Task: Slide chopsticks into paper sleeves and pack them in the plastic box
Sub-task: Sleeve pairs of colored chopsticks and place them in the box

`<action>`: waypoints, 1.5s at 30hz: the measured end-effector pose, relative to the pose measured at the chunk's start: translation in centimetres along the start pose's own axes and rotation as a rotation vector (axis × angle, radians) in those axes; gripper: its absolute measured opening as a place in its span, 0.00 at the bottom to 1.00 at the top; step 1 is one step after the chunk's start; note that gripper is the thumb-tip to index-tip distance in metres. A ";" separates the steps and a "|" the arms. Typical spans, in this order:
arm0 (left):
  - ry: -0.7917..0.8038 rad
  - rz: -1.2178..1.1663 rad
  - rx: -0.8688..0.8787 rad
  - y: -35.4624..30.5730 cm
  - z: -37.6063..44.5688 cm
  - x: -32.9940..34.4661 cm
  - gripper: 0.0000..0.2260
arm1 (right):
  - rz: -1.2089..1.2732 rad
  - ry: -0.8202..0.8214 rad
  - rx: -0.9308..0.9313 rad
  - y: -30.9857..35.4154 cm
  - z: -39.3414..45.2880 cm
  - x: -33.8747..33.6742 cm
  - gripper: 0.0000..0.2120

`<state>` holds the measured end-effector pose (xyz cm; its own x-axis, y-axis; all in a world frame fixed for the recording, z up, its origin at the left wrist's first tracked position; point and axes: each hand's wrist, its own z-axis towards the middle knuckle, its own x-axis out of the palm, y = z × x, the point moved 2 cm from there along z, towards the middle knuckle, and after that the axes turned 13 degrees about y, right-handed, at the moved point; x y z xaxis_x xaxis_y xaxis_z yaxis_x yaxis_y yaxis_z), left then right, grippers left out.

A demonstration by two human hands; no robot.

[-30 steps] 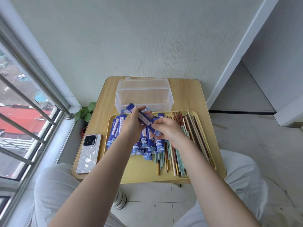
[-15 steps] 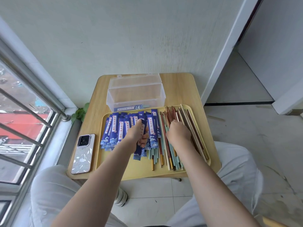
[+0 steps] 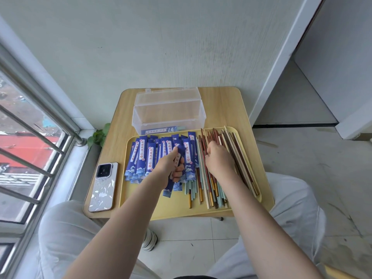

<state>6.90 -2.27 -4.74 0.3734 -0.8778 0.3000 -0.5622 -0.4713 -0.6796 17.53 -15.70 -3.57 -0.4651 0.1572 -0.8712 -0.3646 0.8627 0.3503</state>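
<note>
Unchanged since before: left hand point(image 3: 168, 168) grips sleeve point(image 3: 175, 174); right hand point(image 3: 218, 161) on chopsticks point(image 3: 239, 158).

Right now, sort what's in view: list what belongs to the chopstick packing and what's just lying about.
Part of the job:
paper sleeves
loose chopsticks
plastic box
yellow tray
sleeve held in the left hand
right hand on the chopsticks

Lying about:
phone
plant

One head-worn wide-angle view looks steeply down, close over the tray point(image 3: 181, 210) on the table point(image 3: 221, 101)
</note>
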 end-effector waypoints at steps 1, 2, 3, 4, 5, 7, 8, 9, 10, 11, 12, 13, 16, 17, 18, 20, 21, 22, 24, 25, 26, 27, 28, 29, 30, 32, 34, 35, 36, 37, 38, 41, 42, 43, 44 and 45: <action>0.006 -0.004 -0.002 0.0 0.0 0.1 0.23 | -0.022 0.037 -0.013 0.0 0.0 0.1 0.08; 0.008 -0.009 -0.005 0.0 0.0 0.2 0.23 | -0.045 0.071 -0.012 0.1 0.0 0.2 0.07; 0.005 -0.013 -0.007 0.0 0.0 0.3 0.24 | -0.064 0.093 -0.006 0.1 0.0 0.4 0.07; -0.006 -0.017 -0.007 0.0 0.0 0.4 0.24 | -0.073 0.104 0.003 0.2 0.0 0.5 0.08; -0.018 -0.027 -0.009 0.0 0.0 0.4 0.24 | -0.078 0.106 0.011 0.3 0.0 0.6 0.08; -0.042 -0.057 -0.016 -0.1 0.1 0.6 0.24 | -0.105 0.110 0.024 0.6 -0.1 0.7 0.07; -0.061 -0.057 -0.009 -0.2 0.1 0.6 0.25 | -0.122 0.117 0.030 0.7 -0.1 0.7 0.07; -0.078 -0.045 0.008 -0.4 0.0 0.7 0.25 | -0.135 0.125 0.039 0.8 0.0 0.8 0.06; -0.097 -0.031 0.032 -0.7 -0.2 0.8 0.24 | -0.142 0.131 0.048 0.9 0.0 0.8 0.06; -0.114 -0.034 0.061 -0.9 -0.3 1.0 0.21 | -0.147 0.137 0.057 1.0 0.0 0.8 0.06; -0.131 -0.050 0.093 -1.2 -0.2 1.0 0.18 | -0.151 0.143 0.065 1.0 0.1 0.8 0.06; -0.145 -0.078 0.125 -1.4 -0.2 1.1 0.16 | -0.155 0.151 0.072 1.1 0.2 0.9 0.06; -0.244 -0.041 0.185 -1.9 0.2 0.5 0.17 | -0.132 0.129 0.065 1.0 0.3 0.8 0.07; -0.279 -0.029 0.196 -2.0 0.2 0.2 0.16 | -0.094 0.095 0.045 0.8 0.3 0.6 0.08; -0.302 -0.039 0.217 -2.1 0.1 0.0 0.15 | -0.024 0.064 0.013 0.8 0.1 0.4 0.10; -0.320 -0.120 0.276 -2.3 0.0 -0.5 0.10 | 0.274 0.113 -0.083 1.0 -0.4 -0.2 0.18; -0.321 -0.175 0.303 -2.4 -0.2 -0.6 0.07 | 0.493 0.204 -0.124 1.4 -0.7 -0.6 0.21; -0.325 -0.218 0.327 -2.5 -0.4 -0.7 0.06 | 0.705 0.312 -0.147 1.8 -1.0 -1.0 0.20; -0.299 -0.280 0.362 -2.5 -0.7 -0.9 0.07 | 0.988 0.444 -0.161 2.4 -1.4 -1.6 0.15; -0.263 -0.297 0.367 -2.5 -0.9 -1.0 0.11 | 1.020 0.431 -0.168 2.4 -1.3 -1.6 0.11; -0.223 -0.287 0.358 -2.5 -1.2 -1.1 0.16 | 1.007 0.383 -0.166 2.1 -1.2 -1.7 0.08; -0.196 -0.225 0.339 -2.6 -1.5 -1.2 0.16 | 0.984 0.325 -0.156 1.8 -0.9 -1.8 0.06; -0.190 -0.095 0.315 -2.7 -1.9 -1.4 0.14 | 0.964 0.277 -0.143 1.5 -0.8 -1.8 0.05; -0.212 0.107 0.294 -2.9 -2.1 -1.6 0.10 | 0.950 0.244 -0.133 1.2 -0.7 -2.0 0.03; -0.246 0.349 0.290 -3.1 -2.2 -1.8 0.08 | 0.927 0.230 -0.132 1.0 -0.6 -2.1 0.02; -0.227 0.822 0.326 -3.8 -2.4 -1.3 0.12 | 0.812 0.244 -0.161 1.3 -0.6 -2.3 0.01; -0.069 1.100 0.332 -4.0 -2.3 0.4 0.18 | 0.709 0.289 -0.197 2.0 -0.6 -2.1 0.02; -0.013 1.173 0.326 -3.9 -2.2 1.4 0.19 | 0.688 0.316 -0.199 2.4 -0.6 -2.0 0.03; -0.006 1.222 0.339 -3.9 -2.0 2.2 0.17 | 0.691 0.337 -0.189 2.5 -0.7 -1.9 0.04; -0.030 1.241 0.367 -3.8 -1.8 2.7 0.15 | 0.725 0.344 -0.175 2.5 -0.7 -2.0 0.06; -0.064 1.226 0.397 -3.7 -1.6 2.9 0.14 | 0.770 0.329 -0.154 2.2 -0.7 -2.1 0.07; -0.128 1.110 0.368 -2.8 -0.9 2.8 0.16 | 0.682 0.130 -0.063 -0.1 -0.5 -2.9 0.11; -0.130 1.079 0.337 -2.4 -0.8 2.8 0.17 | 0.533 0.061 -0.017 -1.1 -0.4 -3.0 0.13; -0.132 1.052 0.306 -2.0 -0.5 2.9 0.17 | 0.346 0.029 0.036 -1.9 -0.2 -3.1 0.13; -0.137 1.034 0.282 -1.5 -0.2 3.1 0.16 | 0.165 0.038 0.091 -2.5 -0.2 -3.0 0.11; -0.145 1.021 0.265 -1.2 0.1 3.2 0.16 | 0.032 0.069 0.143 -2.7 -0.3 -2.8 0.09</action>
<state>8.85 -4.55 -3.06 -0.0898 -0.8201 -0.5651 -0.4865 0.5312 -0.6936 19.60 -18.61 -2.00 -0.5308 0.1568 -0.8329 -0.2321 0.9183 0.3208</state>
